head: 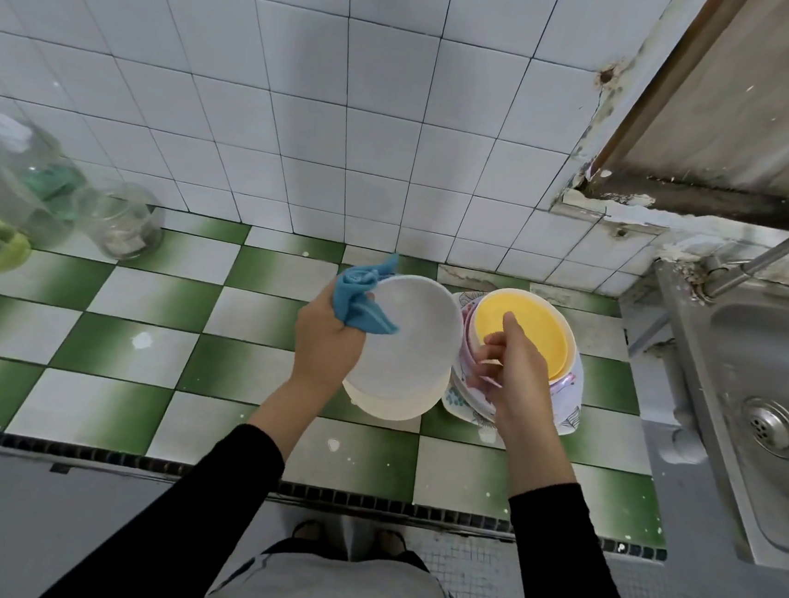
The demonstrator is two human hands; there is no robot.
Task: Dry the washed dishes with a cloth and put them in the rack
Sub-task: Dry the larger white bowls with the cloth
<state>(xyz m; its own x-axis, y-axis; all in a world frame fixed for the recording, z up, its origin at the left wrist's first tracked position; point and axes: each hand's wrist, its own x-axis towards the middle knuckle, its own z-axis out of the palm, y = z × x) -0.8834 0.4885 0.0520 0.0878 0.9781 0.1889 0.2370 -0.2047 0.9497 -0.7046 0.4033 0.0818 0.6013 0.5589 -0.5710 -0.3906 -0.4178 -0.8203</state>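
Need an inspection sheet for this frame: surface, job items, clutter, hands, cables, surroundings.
Surface: green-and-white tiled counter, with white flecks on it.
Job's things: white plate tilted over a cream bowl; blue cloth at the plate's rim; yellow dish on top of a stack of floral dishes; no rack seen.
Clutter: glass jar and clear bottle at the far left by the wall.
Hands: left hand grips the blue cloth and the plate's edge; right hand is at the stack's rim, grip unclear.
Cables: nothing seen.
Surroundings: white tiled wall; steel sink with tap on the right.
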